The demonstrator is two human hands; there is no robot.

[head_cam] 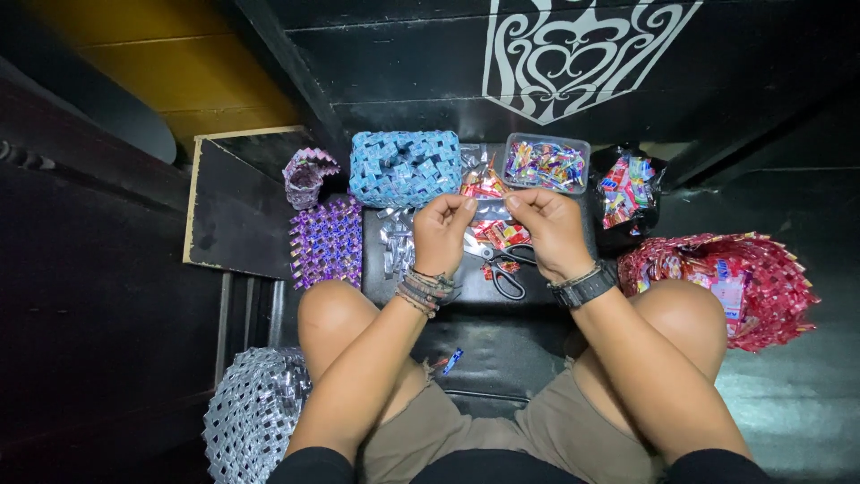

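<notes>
1. The left hand (441, 231) and the right hand (548, 231) are raised together over a low black table (502, 345); between their fingertips they pinch a thin silvery wrapper strip (488, 211), each hand gripping one end, so the strip is stretched flat and easy to fold.
2. The left wrist wears several bracelets (428, 291); the right wrist wears a black watch (587, 287).
3. Just under the hands lies a pair of scissors (503, 269) with black handles, near enough to be taken quickly; around it lie red and silver wrapper pieces (498, 235).
4. Behind the hands stands a clear plastic box (546, 164) full of colourful folded wrappers; beside it, on the left, sits a blue woven box (405, 167) — made of folded wrappers, it seems.
5. Further left there is a purple woven mat (326, 240) and a small purple woven basket (307, 177); on the right a black bag (627, 193) holds more wrappers.
6. By the right knee rests a big red woven piece (739, 282); by the left knee, low down, a silver woven piece (253, 412) — finished work seems kept at the sides, so the middle stays for folding.
</notes>
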